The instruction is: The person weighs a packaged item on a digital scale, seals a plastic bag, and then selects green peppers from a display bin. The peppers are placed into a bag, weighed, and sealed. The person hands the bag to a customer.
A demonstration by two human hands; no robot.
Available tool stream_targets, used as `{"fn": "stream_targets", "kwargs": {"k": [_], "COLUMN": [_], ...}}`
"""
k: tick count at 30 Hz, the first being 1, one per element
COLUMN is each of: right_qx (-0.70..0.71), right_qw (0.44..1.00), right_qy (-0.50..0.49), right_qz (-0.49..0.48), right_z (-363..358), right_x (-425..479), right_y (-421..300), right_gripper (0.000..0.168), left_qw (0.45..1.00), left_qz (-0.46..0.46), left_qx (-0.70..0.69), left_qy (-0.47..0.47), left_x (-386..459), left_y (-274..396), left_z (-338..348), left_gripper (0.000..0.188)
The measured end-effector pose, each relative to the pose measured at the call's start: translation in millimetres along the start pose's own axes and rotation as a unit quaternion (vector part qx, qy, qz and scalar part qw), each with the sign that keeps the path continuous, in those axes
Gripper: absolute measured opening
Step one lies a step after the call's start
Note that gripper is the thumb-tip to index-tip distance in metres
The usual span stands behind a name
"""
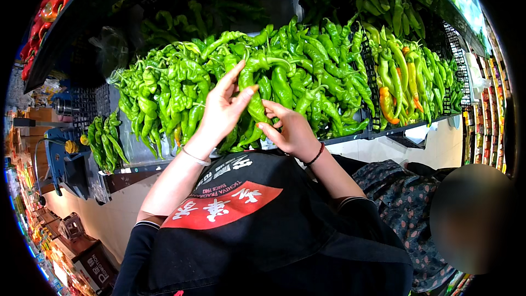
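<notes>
A long green chili pepper (254, 105) lies between my two hands, over a large heap of green peppers (316, 61). My left hand (225, 107) is at the upper left of this pepper, its thumb and fingers spread near the stem end. On the other side, my right hand (287, 129) has its thumb and curled fingers at the pepper's lower part. Wrinkled, lighter green peppers (164, 78) fill the display to the left of my hands. Whether the left hand touches the pepper is hard to tell.
Yellow-green and orange peppers (398, 74) stand right of a black crate wall (370, 86). A small bunch of green peppers (105, 142) sits at the left edge. Red peppers (55, 6) are at the upper left. Another person in a patterned garment (398, 197) is close at my right.
</notes>
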State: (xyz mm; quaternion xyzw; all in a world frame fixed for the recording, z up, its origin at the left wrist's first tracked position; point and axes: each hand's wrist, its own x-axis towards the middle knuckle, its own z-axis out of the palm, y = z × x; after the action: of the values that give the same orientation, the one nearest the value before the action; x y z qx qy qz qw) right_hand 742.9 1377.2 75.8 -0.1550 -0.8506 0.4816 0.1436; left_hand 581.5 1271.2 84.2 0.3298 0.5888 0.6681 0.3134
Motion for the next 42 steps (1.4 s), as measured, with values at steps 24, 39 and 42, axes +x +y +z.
{"fn": "stream_targets", "kwargs": {"k": [24, 39, 42], "right_qx": [-0.343, -0.406, -0.458], "right_qw": [0.922, 0.889, 0.878], "right_qy": [-0.104, -0.020, 0.007], "right_qz": [0.149, 0.210, 0.142], "right_z": [-52, 28, 10], "right_x": [346, 420, 412], "right_y": [98, 196, 206], "right_gripper": [0.079, 0.105, 0.074], "left_qw": [0.882, 0.905, 0.902], "left_qz": [0.194, 0.153, 0.154], "left_qx": [0.430, 0.396, 0.402], "left_qy": [-0.013, -0.014, -0.030], "left_x": [-1, 1, 3], "left_y": [-3, -1, 3], "left_z": [-18, -25, -23], "left_gripper": [0.031, 0.027, 0.029]}}
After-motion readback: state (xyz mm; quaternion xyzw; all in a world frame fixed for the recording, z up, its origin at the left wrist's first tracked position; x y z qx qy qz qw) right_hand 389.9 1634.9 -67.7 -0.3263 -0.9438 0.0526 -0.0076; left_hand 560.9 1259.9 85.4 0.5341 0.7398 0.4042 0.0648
